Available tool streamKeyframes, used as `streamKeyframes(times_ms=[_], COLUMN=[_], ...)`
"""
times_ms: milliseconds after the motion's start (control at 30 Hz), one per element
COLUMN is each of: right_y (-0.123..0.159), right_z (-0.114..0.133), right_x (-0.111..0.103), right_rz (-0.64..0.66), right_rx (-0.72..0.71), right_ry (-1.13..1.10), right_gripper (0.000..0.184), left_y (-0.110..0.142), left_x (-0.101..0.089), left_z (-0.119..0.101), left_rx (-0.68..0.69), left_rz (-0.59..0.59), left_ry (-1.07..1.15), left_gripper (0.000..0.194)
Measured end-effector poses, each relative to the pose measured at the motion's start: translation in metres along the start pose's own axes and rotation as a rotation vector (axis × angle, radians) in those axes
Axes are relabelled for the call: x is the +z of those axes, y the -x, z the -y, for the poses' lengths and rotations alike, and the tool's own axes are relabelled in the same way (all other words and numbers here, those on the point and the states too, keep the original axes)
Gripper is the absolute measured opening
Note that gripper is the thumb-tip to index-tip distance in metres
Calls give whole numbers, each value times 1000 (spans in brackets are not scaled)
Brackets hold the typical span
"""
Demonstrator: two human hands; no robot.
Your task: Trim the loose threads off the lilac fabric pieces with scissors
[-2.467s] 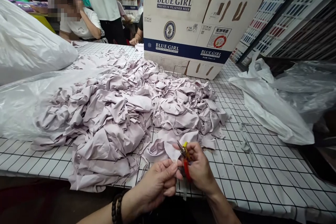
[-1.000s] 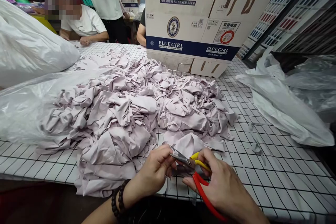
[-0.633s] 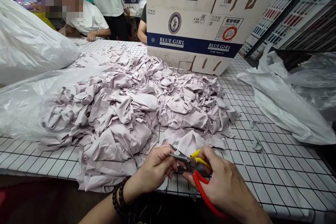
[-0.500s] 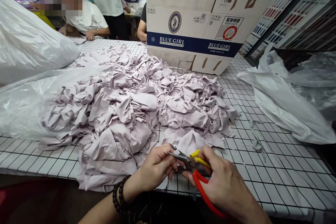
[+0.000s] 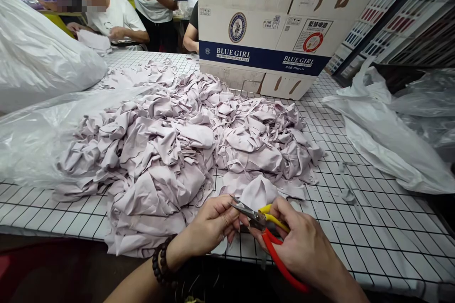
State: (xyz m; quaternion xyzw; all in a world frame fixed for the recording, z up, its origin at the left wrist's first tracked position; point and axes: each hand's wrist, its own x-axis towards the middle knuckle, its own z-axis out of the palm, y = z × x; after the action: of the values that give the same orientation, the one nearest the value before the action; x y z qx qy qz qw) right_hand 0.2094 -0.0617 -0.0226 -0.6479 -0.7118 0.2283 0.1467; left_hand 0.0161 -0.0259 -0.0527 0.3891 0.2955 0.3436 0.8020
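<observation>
At the table's near edge my right hand (image 5: 305, 251) grips scissors (image 5: 265, 225) with one yellow and one red handle, blades pointing left. My left hand (image 5: 213, 225), a dark bead bracelet on its wrist, is closed in a pinch on a pale lilac fabric piece (image 5: 258, 194) right at the blade tips. A big heap of the same lilac fabric pieces (image 5: 170, 151) lies just beyond both hands on the white grid-patterned table (image 5: 355, 232).
A tall Blue Girl cardboard box (image 5: 270, 28) stands behind the heap. Plastic bags lie at the left (image 5: 42, 61) and right (image 5: 387, 137). Fabric scraps (image 5: 346, 189) lie on the grid to the right. Other people (image 5: 113, 19) work at the far end.
My right hand turned the scissors from upright to pointing left and slid right. My left hand moved up to the blade tips. The people at the back shifted.
</observation>
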Motion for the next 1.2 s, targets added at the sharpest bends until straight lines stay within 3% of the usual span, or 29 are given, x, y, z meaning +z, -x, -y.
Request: streamKeyframes(times_ms=[167, 367, 500, 600, 700, 833, 933, 1033, 1100, 1200], right_y=[-1, -6, -12, -18, -25, -35, -40, -36, -27, -10], right_z=[-4, -4, -22, -40, -46, -35, -30, -30, -27, -19], right_x=[1, 1, -1, -2, 6, 33, 47, 44, 33, 15], right_rz=[-49, 12, 126, 53, -42, -182, -241, -287, -230, -8], right_rx=[-58, -21, 190, 301, 335, 404, 397, 377, 296, 150], right_ry=[-20, -124, -562, -813, -661, -356, -370, -415, -476, -522], right_gripper=[42, 43, 41, 39, 39, 39, 30, 29, 32, 35], left_y=[1, 2, 1, 1, 5, 15, 22, 23, 21, 18], left_x=[-2, -3, -5, -7, -9, -9, -9, -9, -8, -4], left_z=[0, -2, -3, -2, -1, -2, -1, 1, 3, 3], left_rx=[-32, -37, -32, -17, 23, 56, 43, 38, 32, 41], left_rz=[0, 13, 13, 30, 38, 25, 19, -3, -12, -9], left_ry=[10, -44, -57, -57, -113, -381, -507, -485, -450, -444], left_gripper=[44, 45, 45, 44, 44, 45, 46, 46, 44, 41])
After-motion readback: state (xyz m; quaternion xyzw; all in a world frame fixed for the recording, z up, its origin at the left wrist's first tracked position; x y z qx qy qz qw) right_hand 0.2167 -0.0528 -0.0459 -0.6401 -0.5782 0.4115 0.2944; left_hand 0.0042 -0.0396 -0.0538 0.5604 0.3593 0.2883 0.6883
